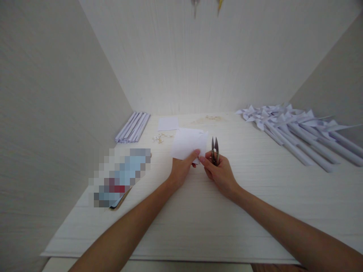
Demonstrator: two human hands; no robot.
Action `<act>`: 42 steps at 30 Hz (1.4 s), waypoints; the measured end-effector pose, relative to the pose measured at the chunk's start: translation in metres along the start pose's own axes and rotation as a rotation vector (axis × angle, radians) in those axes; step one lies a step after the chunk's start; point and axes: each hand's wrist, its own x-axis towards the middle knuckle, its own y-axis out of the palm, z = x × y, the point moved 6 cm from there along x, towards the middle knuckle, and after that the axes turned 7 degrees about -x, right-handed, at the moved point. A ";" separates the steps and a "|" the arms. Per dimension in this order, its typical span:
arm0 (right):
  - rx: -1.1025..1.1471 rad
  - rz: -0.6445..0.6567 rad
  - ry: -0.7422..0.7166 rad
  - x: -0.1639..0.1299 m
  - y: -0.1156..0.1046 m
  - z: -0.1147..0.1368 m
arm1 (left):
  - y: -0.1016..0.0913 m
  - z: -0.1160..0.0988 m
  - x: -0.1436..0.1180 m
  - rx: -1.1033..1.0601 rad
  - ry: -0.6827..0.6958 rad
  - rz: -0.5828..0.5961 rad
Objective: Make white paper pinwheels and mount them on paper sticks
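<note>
My left hand [183, 170] pinches a square sheet of white paper [187, 142] near its lower right corner, thumb on top. A slit shows near the sheet's upper right corner. In my right hand [221, 173] is a pair of small metal thread snips [215, 149], blades pointing away from me and slightly apart. The right thumb and fingertips also touch the paper's lower right corner. Whether the sheet is single or several layers I cannot tell.
Rolled paper tubes [133, 127] lie at the back left; another white sheet [168, 124] and small scraps [161, 138] are beside them. A blurred phone-like object [121, 179] rests at left. Several paper pinwheels [295, 128] on rolled sticks are piled at right.
</note>
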 end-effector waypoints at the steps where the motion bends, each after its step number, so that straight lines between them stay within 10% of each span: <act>1: 0.011 0.001 0.002 0.000 0.000 0.000 | 0.000 0.001 0.000 0.000 -0.006 0.001; 15: 0.119 0.039 0.011 0.000 0.001 0.001 | 0.002 0.006 0.000 0.053 -0.036 0.072; 22: 0.332 0.318 0.159 -0.014 0.021 0.002 | -0.009 -0.005 0.006 -0.048 0.058 -0.058; 42: 0.057 0.428 0.175 -0.020 0.028 0.001 | -0.007 -0.006 0.007 -0.175 0.048 -0.051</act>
